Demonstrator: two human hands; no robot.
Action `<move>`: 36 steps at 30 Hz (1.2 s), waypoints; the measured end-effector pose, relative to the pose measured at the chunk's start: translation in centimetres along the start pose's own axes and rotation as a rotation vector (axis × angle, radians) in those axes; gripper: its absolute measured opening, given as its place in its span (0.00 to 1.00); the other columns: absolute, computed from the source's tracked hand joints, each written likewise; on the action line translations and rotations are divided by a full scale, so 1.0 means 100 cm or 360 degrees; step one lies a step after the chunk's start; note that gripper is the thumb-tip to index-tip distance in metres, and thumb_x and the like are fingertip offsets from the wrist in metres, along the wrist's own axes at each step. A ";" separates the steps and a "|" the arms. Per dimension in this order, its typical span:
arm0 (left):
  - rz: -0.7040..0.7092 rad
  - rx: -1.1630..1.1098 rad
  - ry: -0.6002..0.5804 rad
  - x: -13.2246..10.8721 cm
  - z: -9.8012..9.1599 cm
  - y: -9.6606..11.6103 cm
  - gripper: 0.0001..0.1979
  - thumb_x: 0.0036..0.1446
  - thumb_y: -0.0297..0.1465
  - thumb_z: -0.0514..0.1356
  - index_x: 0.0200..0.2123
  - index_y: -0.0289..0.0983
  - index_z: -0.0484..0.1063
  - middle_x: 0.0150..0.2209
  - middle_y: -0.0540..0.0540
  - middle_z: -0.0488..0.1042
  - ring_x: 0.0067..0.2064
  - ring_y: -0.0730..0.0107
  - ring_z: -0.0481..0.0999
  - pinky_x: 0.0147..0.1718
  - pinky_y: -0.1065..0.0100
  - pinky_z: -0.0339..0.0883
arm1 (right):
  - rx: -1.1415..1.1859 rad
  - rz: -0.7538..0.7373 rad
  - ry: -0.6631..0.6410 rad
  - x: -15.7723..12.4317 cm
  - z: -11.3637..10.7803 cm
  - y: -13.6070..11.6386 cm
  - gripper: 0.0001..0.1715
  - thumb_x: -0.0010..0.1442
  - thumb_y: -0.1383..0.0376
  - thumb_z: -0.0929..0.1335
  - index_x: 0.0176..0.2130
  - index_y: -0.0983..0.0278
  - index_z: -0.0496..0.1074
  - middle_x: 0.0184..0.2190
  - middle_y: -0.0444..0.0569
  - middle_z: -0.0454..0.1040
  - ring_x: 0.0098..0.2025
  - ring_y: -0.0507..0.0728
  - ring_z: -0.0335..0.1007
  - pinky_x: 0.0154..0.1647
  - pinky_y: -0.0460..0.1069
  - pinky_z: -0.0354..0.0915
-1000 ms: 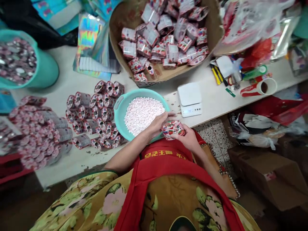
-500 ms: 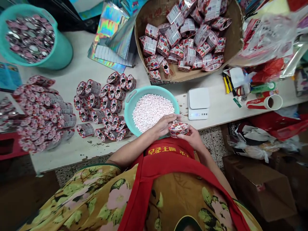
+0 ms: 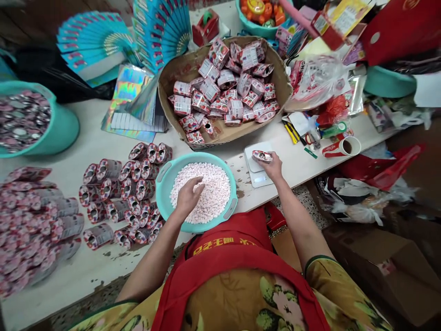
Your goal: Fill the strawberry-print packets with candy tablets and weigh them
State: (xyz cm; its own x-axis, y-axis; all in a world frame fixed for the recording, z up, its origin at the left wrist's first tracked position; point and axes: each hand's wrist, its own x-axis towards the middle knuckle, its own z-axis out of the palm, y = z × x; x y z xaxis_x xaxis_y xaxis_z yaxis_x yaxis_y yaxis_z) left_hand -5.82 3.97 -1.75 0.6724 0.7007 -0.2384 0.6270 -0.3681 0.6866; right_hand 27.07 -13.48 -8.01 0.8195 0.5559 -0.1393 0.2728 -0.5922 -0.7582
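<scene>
Above the pale pink candies [image 3: 215, 177] in the turquoise basin [image 3: 161, 193], my left hand [image 3: 188, 197] is open, palm down, fingers curved and slightly apart. Off to the right, my right hand [image 3: 274, 168] grips a small red-and-white printed candy container [image 3: 261, 156] with an opening on its upper side. That container is over the white scale [image 3: 254, 179]; whether it rests on the pan or is just above it I cannot tell. The digits on the scale are too small to read.
Similar containers stand in rows [image 3: 127, 188] and a larger pile [image 3: 31, 230] on the left. A cardboard box [image 3: 165, 99] of wrapped ones is behind the basin. A bucket [image 3: 64, 128] holds shiny pieces. A paper cup [image 3: 339, 148] lies on its side at right.
My right hand has carried the container from the basin's near edge to the scale. My left hand has parted from it and moved left over the candies. The view has shifted.
</scene>
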 end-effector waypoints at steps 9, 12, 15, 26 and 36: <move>0.0194 0.0032 0.0038 0.019 -0.003 0.029 0.14 0.65 0.39 0.53 0.47 0.41 0.73 0.47 0.42 0.77 0.50 0.59 0.76 0.52 0.59 0.68 | 0.0103 -0.0016 0.0404 -0.046 -0.014 0.024 0.41 0.50 0.49 0.73 0.58 0.62 0.65 0.57 0.57 0.68 0.59 0.64 0.59 0.57 0.58 0.61; 0.0300 0.0246 0.0105 0.080 -0.022 0.054 0.15 0.66 0.38 0.53 0.50 0.38 0.72 0.46 0.39 0.76 0.50 0.56 0.74 0.51 0.58 0.66 | 0.0147 0.0155 0.0599 -0.101 -0.019 0.045 0.36 0.57 0.48 0.69 0.57 0.64 0.65 0.55 0.59 0.67 0.55 0.62 0.62 0.53 0.56 0.64; 0.0178 0.0444 0.0172 0.166 -0.027 0.078 0.16 0.64 0.35 0.57 0.53 0.36 0.68 0.54 0.34 0.70 0.57 0.47 0.69 0.54 0.53 0.62 | 0.0118 0.0336 0.0642 -0.159 -0.016 0.067 0.32 0.58 0.47 0.67 0.53 0.66 0.69 0.51 0.60 0.69 0.52 0.61 0.65 0.52 0.56 0.65; -0.0225 0.0872 0.0112 0.233 -0.009 0.092 0.23 0.68 0.39 0.52 0.57 0.27 0.65 0.57 0.34 0.66 0.53 0.62 0.69 0.52 0.57 0.61 | 0.0369 0.0508 0.0432 -0.230 0.001 0.062 0.20 0.57 0.52 0.68 0.41 0.64 0.74 0.46 0.56 0.74 0.47 0.58 0.71 0.50 0.56 0.70; 0.1070 0.0589 -0.1370 0.037 0.027 0.158 0.13 0.66 0.40 0.54 0.48 0.41 0.70 0.44 0.46 0.75 0.42 0.65 0.75 0.39 0.67 0.68 | 0.0876 0.0293 -0.0283 -0.176 -0.028 -0.011 0.44 0.42 0.57 0.79 0.55 0.62 0.67 0.53 0.55 0.74 0.51 0.60 0.72 0.51 0.54 0.70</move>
State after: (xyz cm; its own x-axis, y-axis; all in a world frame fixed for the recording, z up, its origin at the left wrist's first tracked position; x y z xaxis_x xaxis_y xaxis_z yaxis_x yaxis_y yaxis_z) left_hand 7.65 -0.91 6.31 0.8708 -0.3018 -0.3882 0.0214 -0.7655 0.6430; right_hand 13.76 -24.26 -2.92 0.7189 0.5900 -0.3675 -0.2048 -0.3255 -0.9231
